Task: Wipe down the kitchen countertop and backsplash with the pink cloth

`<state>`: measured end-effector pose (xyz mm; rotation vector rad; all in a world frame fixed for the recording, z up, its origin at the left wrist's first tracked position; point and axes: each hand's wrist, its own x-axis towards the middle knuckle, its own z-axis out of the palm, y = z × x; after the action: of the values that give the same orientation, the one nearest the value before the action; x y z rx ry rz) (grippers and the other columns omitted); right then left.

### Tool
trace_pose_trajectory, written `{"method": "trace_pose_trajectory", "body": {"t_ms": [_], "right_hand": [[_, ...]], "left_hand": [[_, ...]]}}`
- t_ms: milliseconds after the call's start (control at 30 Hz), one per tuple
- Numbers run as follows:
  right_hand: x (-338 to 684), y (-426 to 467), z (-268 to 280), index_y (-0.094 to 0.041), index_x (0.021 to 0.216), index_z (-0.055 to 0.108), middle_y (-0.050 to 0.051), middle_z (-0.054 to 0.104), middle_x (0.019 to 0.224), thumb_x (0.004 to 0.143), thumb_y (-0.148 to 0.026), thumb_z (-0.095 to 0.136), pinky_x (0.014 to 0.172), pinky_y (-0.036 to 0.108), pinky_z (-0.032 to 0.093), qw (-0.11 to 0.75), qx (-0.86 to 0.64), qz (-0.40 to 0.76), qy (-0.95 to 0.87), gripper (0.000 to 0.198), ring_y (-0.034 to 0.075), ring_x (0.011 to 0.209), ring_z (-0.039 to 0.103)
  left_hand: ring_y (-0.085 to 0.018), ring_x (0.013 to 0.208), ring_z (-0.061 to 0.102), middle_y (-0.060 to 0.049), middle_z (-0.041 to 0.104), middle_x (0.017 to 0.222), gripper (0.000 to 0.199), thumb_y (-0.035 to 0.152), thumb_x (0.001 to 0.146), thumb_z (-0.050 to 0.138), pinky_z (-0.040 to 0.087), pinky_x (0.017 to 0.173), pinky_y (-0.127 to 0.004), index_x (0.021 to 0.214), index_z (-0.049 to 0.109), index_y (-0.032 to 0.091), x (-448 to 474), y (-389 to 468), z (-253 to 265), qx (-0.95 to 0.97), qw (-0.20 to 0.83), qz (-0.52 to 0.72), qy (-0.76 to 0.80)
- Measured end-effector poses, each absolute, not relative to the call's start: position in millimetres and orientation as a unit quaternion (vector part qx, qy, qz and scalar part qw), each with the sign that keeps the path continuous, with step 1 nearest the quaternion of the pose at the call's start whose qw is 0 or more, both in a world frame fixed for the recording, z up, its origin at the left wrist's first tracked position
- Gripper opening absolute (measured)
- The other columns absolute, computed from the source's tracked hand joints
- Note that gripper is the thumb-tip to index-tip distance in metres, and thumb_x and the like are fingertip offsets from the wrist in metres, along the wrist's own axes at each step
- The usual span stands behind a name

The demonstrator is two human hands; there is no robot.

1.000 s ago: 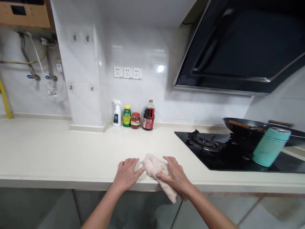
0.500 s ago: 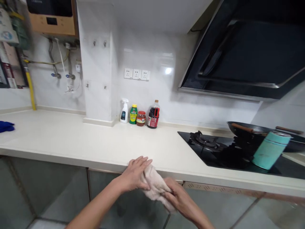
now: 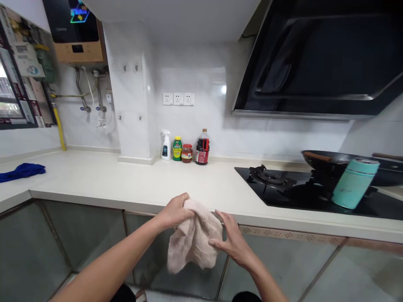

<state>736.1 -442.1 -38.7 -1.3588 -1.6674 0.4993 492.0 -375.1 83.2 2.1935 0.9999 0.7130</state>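
Observation:
A pale beige cloth (image 3: 198, 239) hangs in loose folds in front of the counter's edge. My left hand (image 3: 176, 212) grips its upper left corner, with the fingers wrapped round the fabric. On the other side, my right hand (image 3: 231, 239) has its thumb and fingers spread apart beside the cloth. The thumb tip is at the cloth's right edge; whether it touches cannot be made out.
The white counter (image 3: 132, 180) carries a spray bottle (image 3: 166, 147), a green bottle (image 3: 177, 149), a red-lidded jar (image 3: 187, 154) and a dark sauce bottle (image 3: 202, 149) by the wall. A blue cloth (image 3: 27, 171) lies left. Right are a gas stove (image 3: 302, 193), wok (image 3: 327, 165) and turquoise flask (image 3: 355, 184).
The bunched cloth has dropped open and hangs from my left hand. My right hand has let go of it and spread its fingers. The view has shifted slightly left.

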Motion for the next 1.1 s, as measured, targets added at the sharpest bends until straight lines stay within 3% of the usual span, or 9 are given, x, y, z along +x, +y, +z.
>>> {"method": "trace_pose_trajectory", "body": {"t_ms": [67,267,400,467,567,700,800,967,1100], "right_hand": [[733,-446,-38,-0.026,0.151,0.043,0.013,0.038,0.157,0.074,-0.066,0.078,0.122,0.052,0.027,0.446,-0.537,0.240,-0.675,0.094,0.035,0.147,0.031],[705,-456,-53,-0.018,0.122,0.069,0.012,0.067,0.125,0.086,-0.068,0.069,0.112,0.049,0.041,0.440,-0.395,0.464,-0.659,0.062,0.033,0.123,0.057],[701,-455,-58,-0.019,0.114,0.072,0.011,0.071,0.116,0.082,-0.070,0.072,0.105,0.047,0.047,0.553,-0.387,0.512,-0.531,0.060,0.033,0.115,0.061],[707,-453,-56,-0.020,0.115,0.071,0.012,0.070,0.117,0.083,-0.074,0.067,0.100,0.046,0.050,0.590,-0.391,0.520,-0.478,0.062,0.031,0.109,0.064],[720,-448,-64,-0.019,0.105,0.073,0.012,0.072,0.109,0.075,-0.080,0.070,0.093,0.048,0.054,0.533,-0.452,0.479,-0.531,0.069,0.032,0.099,0.066],[739,-448,-93,-0.021,0.114,0.071,0.010,0.071,0.115,0.084,-0.077,0.063,0.103,0.048,0.049,0.535,-0.472,0.470,-0.520,0.064,0.031,0.109,0.064],[746,-451,-102,-0.023,0.120,0.068,0.011,0.069,0.120,0.085,-0.077,0.062,0.102,0.047,0.050,0.551,-0.484,0.477,-0.484,0.064,0.031,0.110,0.063],[737,-451,-75,-0.024,0.118,0.066,0.007,0.069,0.114,0.092,-0.072,0.055,0.089,0.038,0.053,0.524,-0.476,0.471,-0.527,0.055,0.027,0.101,0.064],[735,-439,-68,-0.022,0.109,0.066,0.006,0.069,0.102,0.094,-0.071,0.047,0.082,0.036,0.052,0.470,-0.510,0.425,-0.581,0.054,0.025,0.094,0.063]], "left_hand": [[-0.014,0.074,0.050,0.006,0.050,0.076,0.018,0.024,0.065,0.057,0.038,0.064,-0.025,0.080,0.047,0.023,497,-381,89,0.811,0.338,0.294,0.376],[-0.012,0.073,0.047,0.008,0.050,0.074,0.026,0.028,0.065,0.064,0.037,0.065,-0.024,0.084,0.048,0.022,497,-394,95,0.727,0.470,0.352,0.356],[-0.012,0.074,0.050,0.007,0.054,0.078,0.030,0.033,0.067,0.069,0.039,0.067,-0.024,0.089,0.052,0.022,481,-397,94,0.714,0.498,0.359,0.336],[-0.013,0.077,0.052,0.006,0.058,0.084,0.032,0.037,0.070,0.069,0.041,0.069,-0.024,0.094,0.052,0.022,476,-395,81,0.703,0.502,0.373,0.339],[-0.014,0.077,0.052,0.005,0.057,0.081,0.032,0.038,0.068,0.070,0.041,0.068,-0.025,0.089,0.051,0.021,476,-388,43,0.702,0.520,0.319,0.369],[-0.013,0.075,0.050,0.005,0.054,0.081,0.032,0.040,0.073,0.067,0.040,0.066,-0.024,0.090,0.048,0.021,482,-381,3,0.642,0.579,0.323,0.386],[-0.012,0.078,0.050,0.004,0.054,0.085,0.033,0.038,0.074,0.068,0.040,0.068,-0.024,0.093,0.048,0.021,484,-380,0,0.650,0.586,0.324,0.360],[-0.009,0.071,0.045,0.007,0.049,0.078,0.038,0.032,0.065,0.079,0.034,0.061,-0.020,0.086,0.049,0.020,474,-389,0,0.676,0.623,0.218,0.328],[-0.010,0.074,0.053,0.004,0.057,0.081,0.044,0.034,0.062,0.086,0.040,0.066,-0.021,0.086,0.053,0.019,469,-401,-1,0.523,0.729,0.302,0.322]]}}
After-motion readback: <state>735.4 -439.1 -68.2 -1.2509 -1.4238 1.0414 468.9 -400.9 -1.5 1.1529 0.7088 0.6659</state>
